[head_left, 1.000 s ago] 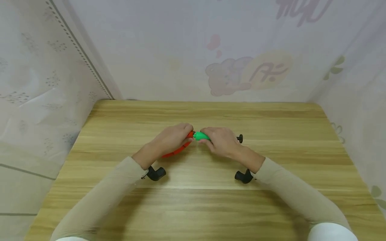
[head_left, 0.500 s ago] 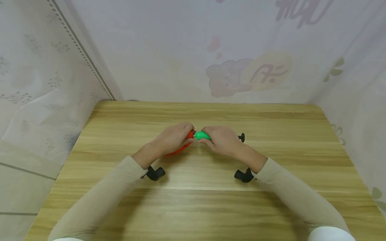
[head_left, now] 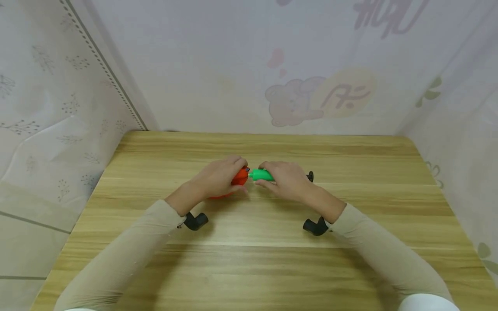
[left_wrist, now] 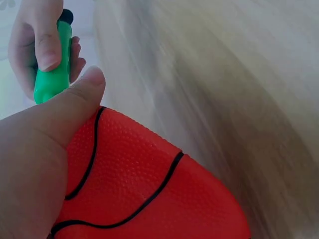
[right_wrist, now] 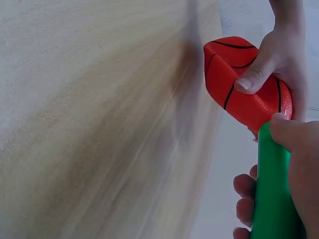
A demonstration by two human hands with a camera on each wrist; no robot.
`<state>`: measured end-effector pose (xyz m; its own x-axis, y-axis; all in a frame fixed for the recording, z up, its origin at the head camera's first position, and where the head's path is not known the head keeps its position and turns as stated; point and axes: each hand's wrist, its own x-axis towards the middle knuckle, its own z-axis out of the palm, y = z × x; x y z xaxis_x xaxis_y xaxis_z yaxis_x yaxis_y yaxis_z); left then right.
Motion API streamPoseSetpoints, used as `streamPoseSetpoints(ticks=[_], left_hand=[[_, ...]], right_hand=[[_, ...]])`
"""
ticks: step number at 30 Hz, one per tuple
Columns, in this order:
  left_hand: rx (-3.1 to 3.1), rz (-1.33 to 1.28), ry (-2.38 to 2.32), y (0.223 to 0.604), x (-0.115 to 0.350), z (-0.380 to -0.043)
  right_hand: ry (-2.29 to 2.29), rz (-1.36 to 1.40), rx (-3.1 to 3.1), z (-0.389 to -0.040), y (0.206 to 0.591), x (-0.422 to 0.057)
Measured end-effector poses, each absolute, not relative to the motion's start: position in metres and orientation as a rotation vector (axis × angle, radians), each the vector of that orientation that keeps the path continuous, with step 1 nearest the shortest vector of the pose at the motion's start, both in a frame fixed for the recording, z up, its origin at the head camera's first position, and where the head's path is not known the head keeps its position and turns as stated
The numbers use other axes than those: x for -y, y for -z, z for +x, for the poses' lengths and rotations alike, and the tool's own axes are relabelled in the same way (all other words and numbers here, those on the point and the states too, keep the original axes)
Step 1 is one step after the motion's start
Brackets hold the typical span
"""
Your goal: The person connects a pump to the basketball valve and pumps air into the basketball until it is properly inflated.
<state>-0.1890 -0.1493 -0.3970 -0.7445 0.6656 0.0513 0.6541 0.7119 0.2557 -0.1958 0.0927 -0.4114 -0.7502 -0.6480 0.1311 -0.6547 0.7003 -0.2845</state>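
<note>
A limp, dented red ball with black basketball lines (head_left: 240, 177) is in my left hand (head_left: 215, 178). That hand grips it, with the thumb lying across its near side in the left wrist view. Facing it, my right hand (head_left: 288, 180) holds a green hand pump (head_left: 263, 175), fingers wrapped round the barrel. The pump's black handle (head_left: 310, 176) sticks out past the right hand. Its narrow tip points at the ball, very close to a small dark spot on the ball. Whether a needle sits in the ball I cannot tell.
Both hands work above a wood-grain table (head_left: 249, 276). A pale printed curtain (head_left: 202, 77) hangs behind the far edge and along the sides. Black angled camera mounts (head_left: 196, 221) hang under both wrists.
My left hand has shifted slightly left with the ball, and its thumb has spread lower. More of the ball's end shows beside the pump tip. The right hand has barely moved.
</note>
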Motion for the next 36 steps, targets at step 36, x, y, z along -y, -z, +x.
streamPoseSetpoints(ticks=[36], left_hand=[[-2.913,1.021,-0.301,0.386,0.181,-0.214]], right_hand=[[-0.665,1.244,2.725,-0.193,0.4,-0.166]])
